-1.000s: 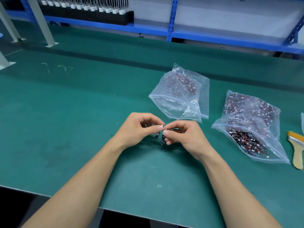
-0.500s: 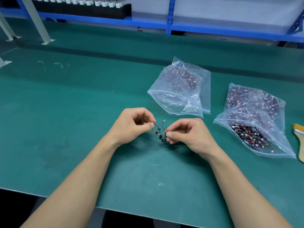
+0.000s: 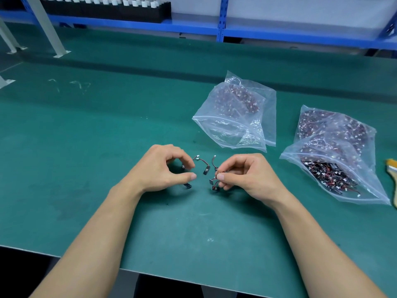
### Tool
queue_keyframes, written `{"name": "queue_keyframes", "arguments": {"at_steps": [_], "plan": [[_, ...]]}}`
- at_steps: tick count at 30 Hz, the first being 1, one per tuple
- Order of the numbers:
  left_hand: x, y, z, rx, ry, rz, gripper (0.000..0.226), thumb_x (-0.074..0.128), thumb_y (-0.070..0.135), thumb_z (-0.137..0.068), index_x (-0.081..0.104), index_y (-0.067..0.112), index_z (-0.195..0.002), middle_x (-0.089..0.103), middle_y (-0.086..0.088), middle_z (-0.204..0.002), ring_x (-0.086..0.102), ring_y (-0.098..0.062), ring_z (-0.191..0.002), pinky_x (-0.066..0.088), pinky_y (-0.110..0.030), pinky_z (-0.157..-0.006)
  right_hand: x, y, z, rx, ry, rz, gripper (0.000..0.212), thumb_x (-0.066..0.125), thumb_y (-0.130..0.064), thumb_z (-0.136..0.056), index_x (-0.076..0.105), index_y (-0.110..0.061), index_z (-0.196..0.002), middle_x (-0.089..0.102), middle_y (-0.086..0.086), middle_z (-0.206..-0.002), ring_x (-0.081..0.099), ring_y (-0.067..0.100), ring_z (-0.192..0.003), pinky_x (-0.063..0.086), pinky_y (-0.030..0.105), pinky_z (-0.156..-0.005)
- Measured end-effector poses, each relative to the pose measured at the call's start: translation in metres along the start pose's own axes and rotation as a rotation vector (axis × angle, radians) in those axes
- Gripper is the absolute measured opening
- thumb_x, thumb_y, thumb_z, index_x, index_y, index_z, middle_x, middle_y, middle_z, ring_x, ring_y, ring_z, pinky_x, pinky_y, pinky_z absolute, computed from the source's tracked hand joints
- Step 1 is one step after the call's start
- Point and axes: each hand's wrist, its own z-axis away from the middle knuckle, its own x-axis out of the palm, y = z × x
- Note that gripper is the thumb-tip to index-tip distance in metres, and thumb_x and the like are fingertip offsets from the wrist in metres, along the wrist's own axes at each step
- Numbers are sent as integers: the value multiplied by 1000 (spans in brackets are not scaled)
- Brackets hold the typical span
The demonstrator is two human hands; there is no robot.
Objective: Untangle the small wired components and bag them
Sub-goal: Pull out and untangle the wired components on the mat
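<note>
Small wired components, black pieces on short red-black wires with white plugs, are between my hands over the green mat. My left hand (image 3: 163, 169) has curled fingers, and one wired component (image 3: 202, 164) arcs out from its index fingertip; further black pieces show inside and under the fingers. My right hand (image 3: 242, 176) pinches a small cluster of components (image 3: 213, 182) between thumb and index finger. A clear zip bag (image 3: 236, 134) partly filled with components lies just beyond my right hand, mouth toward me.
A second, fuller clear bag (image 3: 335, 160) of tangled components lies at the right, mouth open toward the table's front. A wooden-handled brush (image 3: 393, 177) sits at the far right edge. Blue shelving (image 3: 221, 29) runs along the back of the green mat (image 3: 96, 147).
My hands have drawn apart from touching fingertips. The bunch has split, with one component trailing from the left hand and a cluster staying in the right.
</note>
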Motion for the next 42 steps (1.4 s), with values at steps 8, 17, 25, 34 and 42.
{"name": "queue_keyframes", "arguments": {"at_steps": [8,17,25,34,42], "plan": [[25,17,-4,195,-57,43,9,85,28,-78,80,25,-85,74,13,-82,59,-8,-78,42,-23,-74,2,-1,0,5,-17,5,25,77,6,-82,75,-17,-74,73,12,-72,72,22,-64,57,26,-61],[18,13,-2,50,-7,141,6,74,27,-78,74,25,-72,69,7,-71,50,-20,-71,41,-35,-63,-11,-6,3,25,5,12,15,78,8,-80,71,-6,-82,75,14,-81,72,23,-65,58,27,-61],[18,11,-1,-33,-84,147,8,71,27,-75,71,28,-67,66,15,-67,56,-23,-73,48,-45,-66,-17,-8,5,-14,35,-42,22,75,11,-79,72,-10,-75,71,15,-73,70,23,-60,57,28,-59],[22,10,-2,78,-42,-78,15,75,43,-75,72,30,-71,67,17,-72,57,-11,-78,49,-36,-72,-17,-8,5,-22,29,-54,21,74,12,-81,70,-9,-76,70,12,-70,70,22,-60,57,28,-58],[42,27,-7,194,-37,51,12,82,39,-77,76,29,-79,70,14,-78,59,-18,-79,49,-41,-73,-14,-9,5,-37,21,-65,18,74,10,-82,70,-7,-77,70,11,-72,69,22,-61,56,28,-59]]}}
